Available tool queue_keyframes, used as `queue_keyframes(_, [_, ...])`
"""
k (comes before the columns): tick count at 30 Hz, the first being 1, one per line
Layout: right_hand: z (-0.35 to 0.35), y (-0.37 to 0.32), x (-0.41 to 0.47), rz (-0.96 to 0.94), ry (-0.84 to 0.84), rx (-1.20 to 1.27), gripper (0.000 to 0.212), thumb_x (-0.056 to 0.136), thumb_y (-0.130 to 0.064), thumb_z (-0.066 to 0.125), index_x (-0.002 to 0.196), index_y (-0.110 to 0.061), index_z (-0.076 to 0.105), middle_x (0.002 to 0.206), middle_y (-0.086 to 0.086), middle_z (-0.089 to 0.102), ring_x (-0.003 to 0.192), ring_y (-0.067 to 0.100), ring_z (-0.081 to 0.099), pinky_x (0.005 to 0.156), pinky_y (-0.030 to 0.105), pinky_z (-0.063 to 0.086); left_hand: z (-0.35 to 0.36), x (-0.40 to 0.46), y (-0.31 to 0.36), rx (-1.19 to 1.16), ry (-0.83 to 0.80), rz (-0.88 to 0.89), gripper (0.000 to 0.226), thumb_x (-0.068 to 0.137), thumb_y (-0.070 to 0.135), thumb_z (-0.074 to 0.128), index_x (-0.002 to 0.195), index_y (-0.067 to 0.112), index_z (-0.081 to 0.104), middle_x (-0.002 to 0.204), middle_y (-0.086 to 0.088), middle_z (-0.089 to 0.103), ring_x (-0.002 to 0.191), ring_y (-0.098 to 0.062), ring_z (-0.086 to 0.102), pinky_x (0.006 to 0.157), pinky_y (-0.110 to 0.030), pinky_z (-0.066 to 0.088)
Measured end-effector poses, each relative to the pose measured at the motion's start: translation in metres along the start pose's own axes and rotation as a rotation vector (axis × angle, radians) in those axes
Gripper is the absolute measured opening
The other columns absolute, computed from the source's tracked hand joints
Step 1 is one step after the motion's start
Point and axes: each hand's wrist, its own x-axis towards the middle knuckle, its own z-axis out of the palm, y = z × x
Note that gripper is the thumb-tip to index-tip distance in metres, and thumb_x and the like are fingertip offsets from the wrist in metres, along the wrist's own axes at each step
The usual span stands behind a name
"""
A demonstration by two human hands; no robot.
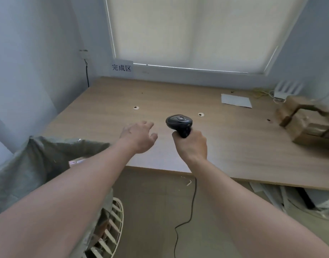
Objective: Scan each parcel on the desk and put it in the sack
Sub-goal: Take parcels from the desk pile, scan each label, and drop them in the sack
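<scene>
My right hand (191, 146) grips the handle of a black barcode scanner (179, 123) held upright over the front of the wooden desk (234, 146). Its cable hangs down to the floor. My left hand (139, 135) hovers over the desk just left of the scanner, fingers relaxed and holding nothing. Brown cardboard parcels (306, 125) are piled at the desk's right edge, blurred. A grey-green woven sack (39, 164) stands open at the lower left beside the desk, with a labelled parcel (76, 162) showing inside.
A white sheet of paper (236, 100) lies at the back right of the desk. A sign with Chinese characters (121, 67) leans on the back wall. A white slatted basket (111, 229) stands on the floor under the sack. Flat items lie under the desk at right.
</scene>
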Motion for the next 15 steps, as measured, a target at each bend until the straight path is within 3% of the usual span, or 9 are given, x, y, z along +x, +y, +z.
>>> queue_keyframes(8, [-0.103,0.056,0.049,0.111,0.259,-0.005,0.016,0.092,-0.037,0.065,0.09,-0.021,0.067,0.073,-0.005,0.063,0.065,0.013,0.056,0.054,0.027,0.036,0.003,0.08,0.139,0.031,-0.036,0.26,0.059,0.107,0.054,0.029,0.157,0.025,0.039,0.166,0.0,0.033,0.154,-0.032,0.025,0.124,-0.052,0.015])
queue_keyframes(15, [-0.171,0.098,0.114,0.229,0.473,0.027,0.019,0.092,-0.04,0.07,0.096,-0.022,0.071,0.075,-0.006,0.062,0.077,0.024,0.058,0.068,0.031,0.042,0.007,0.159,0.254,0.058,-0.052,0.503,0.059,0.108,0.053,0.028,0.159,0.025,0.035,0.167,-0.002,0.031,0.155,-0.035,0.022,0.124,-0.054,0.017])
